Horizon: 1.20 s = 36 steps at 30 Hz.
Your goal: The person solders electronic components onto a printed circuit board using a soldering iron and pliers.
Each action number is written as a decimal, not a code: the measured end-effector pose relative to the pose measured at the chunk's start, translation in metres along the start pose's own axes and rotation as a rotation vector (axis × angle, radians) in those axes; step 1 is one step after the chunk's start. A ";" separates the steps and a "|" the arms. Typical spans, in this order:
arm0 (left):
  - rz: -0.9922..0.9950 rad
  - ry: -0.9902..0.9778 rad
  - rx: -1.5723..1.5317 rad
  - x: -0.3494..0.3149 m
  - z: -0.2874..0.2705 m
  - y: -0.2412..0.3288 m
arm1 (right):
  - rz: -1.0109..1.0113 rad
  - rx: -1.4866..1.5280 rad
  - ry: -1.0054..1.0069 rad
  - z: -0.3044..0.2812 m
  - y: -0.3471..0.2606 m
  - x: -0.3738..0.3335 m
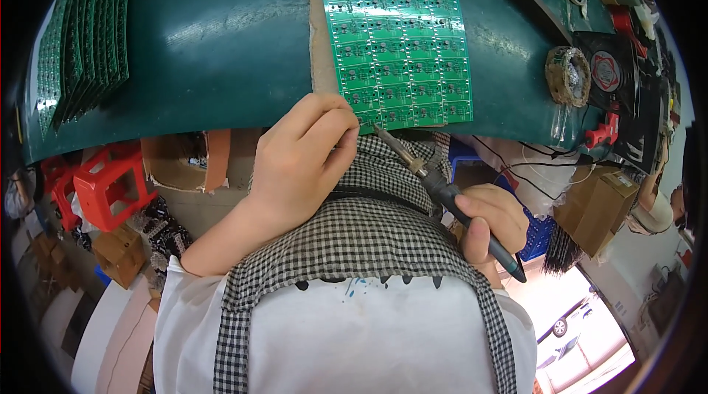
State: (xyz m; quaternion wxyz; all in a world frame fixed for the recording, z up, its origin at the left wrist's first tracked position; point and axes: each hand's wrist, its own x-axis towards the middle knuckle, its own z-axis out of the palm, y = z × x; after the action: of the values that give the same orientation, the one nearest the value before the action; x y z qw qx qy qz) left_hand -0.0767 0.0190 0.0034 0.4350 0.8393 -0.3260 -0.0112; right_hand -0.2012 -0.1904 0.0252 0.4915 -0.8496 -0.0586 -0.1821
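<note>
Green tabletop point(236, 62) carries the panel point(404, 47); right grip point(493, 226) clasps the iron point(445, 191), left grip point(302, 154) pinched at panel's edge, contents unclear. Likely soldering; next needs steady tip contact.

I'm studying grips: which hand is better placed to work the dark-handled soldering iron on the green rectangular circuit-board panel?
Probably the right hand: it holds the soldering iron, tip at the near edge of the panel. The left hand is beside its left corner.

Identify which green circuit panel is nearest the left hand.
The panel on the cardboard: the left hand is at its near-left corner, beside the iron's tip. The row of panels at far left is well away.
</note>
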 end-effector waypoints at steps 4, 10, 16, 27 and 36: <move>-0.006 -0.002 -0.012 0.001 -0.001 0.002 | -0.018 -0.010 0.010 0.003 -0.001 0.002; -0.034 -0.025 -0.014 0.002 -0.001 0.002 | 0.001 -0.006 -0.018 0.003 -0.002 0.004; -0.139 -0.002 -0.125 0.005 -0.007 0.007 | -0.092 -0.053 0.149 -0.004 0.004 -0.008; -0.513 -0.012 -0.161 0.007 -0.002 -0.011 | 0.005 -0.788 0.755 -0.046 0.081 -0.026; -0.617 -0.101 -0.372 0.022 -0.010 -0.016 | 0.034 -0.124 0.656 -0.019 0.073 -0.020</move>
State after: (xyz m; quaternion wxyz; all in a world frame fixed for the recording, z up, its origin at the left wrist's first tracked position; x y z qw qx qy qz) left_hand -0.0475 0.0204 0.0031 0.5398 0.8030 -0.0711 -0.2426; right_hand -0.2044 -0.2418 -0.0328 0.4347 -0.7748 0.1279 -0.4409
